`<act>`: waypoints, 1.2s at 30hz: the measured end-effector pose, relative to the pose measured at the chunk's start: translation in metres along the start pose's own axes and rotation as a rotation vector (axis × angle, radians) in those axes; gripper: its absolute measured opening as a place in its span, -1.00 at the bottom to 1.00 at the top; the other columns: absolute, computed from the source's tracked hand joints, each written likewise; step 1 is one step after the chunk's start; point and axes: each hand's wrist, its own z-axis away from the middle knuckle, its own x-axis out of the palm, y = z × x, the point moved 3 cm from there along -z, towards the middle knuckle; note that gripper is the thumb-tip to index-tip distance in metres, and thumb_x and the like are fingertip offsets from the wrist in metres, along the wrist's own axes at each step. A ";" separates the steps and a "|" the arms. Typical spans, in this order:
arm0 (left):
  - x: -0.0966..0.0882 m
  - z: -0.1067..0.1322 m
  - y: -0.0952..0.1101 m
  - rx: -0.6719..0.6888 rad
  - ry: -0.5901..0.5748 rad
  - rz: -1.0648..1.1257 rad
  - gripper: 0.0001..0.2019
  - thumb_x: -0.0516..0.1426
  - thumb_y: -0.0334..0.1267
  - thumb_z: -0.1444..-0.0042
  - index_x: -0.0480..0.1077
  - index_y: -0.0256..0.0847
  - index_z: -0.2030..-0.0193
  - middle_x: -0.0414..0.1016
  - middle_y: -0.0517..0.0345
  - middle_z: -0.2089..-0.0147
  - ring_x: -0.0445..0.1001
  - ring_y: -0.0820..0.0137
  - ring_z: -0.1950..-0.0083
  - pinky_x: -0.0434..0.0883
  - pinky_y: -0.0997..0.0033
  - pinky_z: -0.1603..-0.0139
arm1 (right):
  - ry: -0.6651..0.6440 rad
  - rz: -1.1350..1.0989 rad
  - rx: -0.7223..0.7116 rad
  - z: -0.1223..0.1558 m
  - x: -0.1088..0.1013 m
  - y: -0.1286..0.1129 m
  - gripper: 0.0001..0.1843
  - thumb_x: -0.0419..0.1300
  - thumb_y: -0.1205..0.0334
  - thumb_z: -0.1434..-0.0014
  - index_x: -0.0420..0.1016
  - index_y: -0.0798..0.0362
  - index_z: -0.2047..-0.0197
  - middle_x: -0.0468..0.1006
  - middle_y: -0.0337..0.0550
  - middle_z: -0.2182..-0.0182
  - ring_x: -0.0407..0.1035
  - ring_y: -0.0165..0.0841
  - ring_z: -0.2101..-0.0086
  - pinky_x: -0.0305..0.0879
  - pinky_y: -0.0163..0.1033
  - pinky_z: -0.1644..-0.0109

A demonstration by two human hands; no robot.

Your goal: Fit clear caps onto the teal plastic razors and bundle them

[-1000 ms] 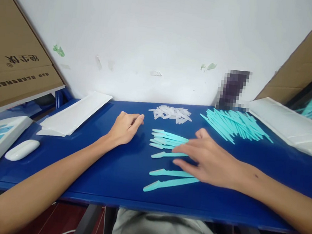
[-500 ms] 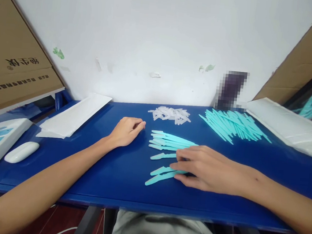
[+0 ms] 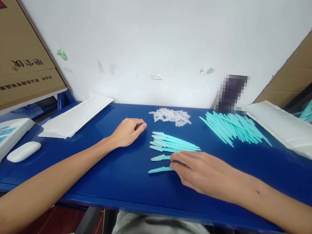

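My right hand (image 3: pixel 199 169) is closed over the handle ends of the nearest turquoise eyebrow razors; its fingertips and the gripped handles are partly hidden. From under the fingers a razor blade end (image 3: pixel 158 170) sticks out to the left. Just beyond it another razor (image 3: pixel 160 157) also runs under the fingers. Farther back, a row of eyebrow razors (image 3: pixel 170 142) lies fanned, blade ends to the left. My left hand (image 3: pixel 128 132) rests on the table in a loose fist, left of the row, and no object shows in it.
Small whitish translucent pieces (image 3: pixel 171 116) lie heaped by the wall. More turquoise razors (image 3: pixel 234 127) are piled at the back right, beside a white padded packet (image 3: pixel 289 130). On the left are white sheets (image 3: pixel 75 116), a white mouse-shaped object (image 3: pixel 24 152) and a white device (image 3: pixel 1 144).
The two nearest razors lay apart under my right hand; now a single blade end shows there, shifted away from me. My right fingers have drawn closer together. My left hand stays put.
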 end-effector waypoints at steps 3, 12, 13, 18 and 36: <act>0.004 -0.008 -0.005 -0.008 0.006 -0.035 -0.65 -0.06 -0.09 -0.37 0.47 -0.20 0.00 0.48 0.16 0.34 0.43 0.32 0.33 0.29 0.36 0.26 | -0.070 -0.095 0.080 -0.002 -0.004 0.002 -0.89 0.15 0.42 -0.22 0.47 0.09 0.21 0.51 -0.10 0.20 0.44 -0.28 0.25 0.33 -0.19 0.25; 0.025 -0.067 -0.004 0.002 0.010 -0.277 -0.60 0.01 0.01 -0.35 0.52 -0.19 -0.05 0.46 -0.07 -0.01 0.49 0.15 0.04 0.41 0.22 0.04 | 0.028 -0.245 0.129 -0.004 -0.010 0.007 -0.75 -0.03 0.31 -0.41 0.48 0.09 0.15 0.55 -0.10 0.27 0.41 -0.29 0.23 0.25 -0.06 -0.03; 0.025 -0.067 -0.004 0.012 0.000 -0.311 -0.61 0.01 -0.01 -0.36 0.55 -0.19 -0.01 0.47 -0.08 -0.01 0.49 0.14 0.02 0.41 0.23 0.05 | 0.059 -0.283 0.143 -0.003 -0.011 0.009 -0.74 -0.03 0.29 -0.42 0.49 0.08 0.13 0.56 -0.11 0.28 0.40 -0.30 0.24 0.24 -0.04 -0.05; 0.011 -0.042 -0.011 0.092 -0.060 -0.348 -0.62 -0.01 -0.08 -0.38 0.60 -0.17 0.05 0.54 -0.06 -0.05 0.48 0.11 -0.06 0.43 0.20 0.00 | 0.267 -0.540 0.350 0.000 -0.018 0.021 -0.75 0.06 0.15 -0.40 0.54 0.00 0.03 0.65 -0.16 0.22 0.46 -0.32 0.21 0.35 -0.17 0.07; -0.036 0.016 0.044 0.353 -0.053 0.213 -0.79 0.22 -0.15 -0.27 0.62 -0.20 0.10 0.67 0.04 0.19 0.59 0.35 0.23 0.48 0.41 0.25 | 0.207 -0.159 0.483 0.011 -0.007 0.060 -0.68 -0.06 0.18 -0.43 0.44 0.07 -0.07 0.64 -0.08 0.16 0.53 -0.27 0.30 0.33 -0.20 0.28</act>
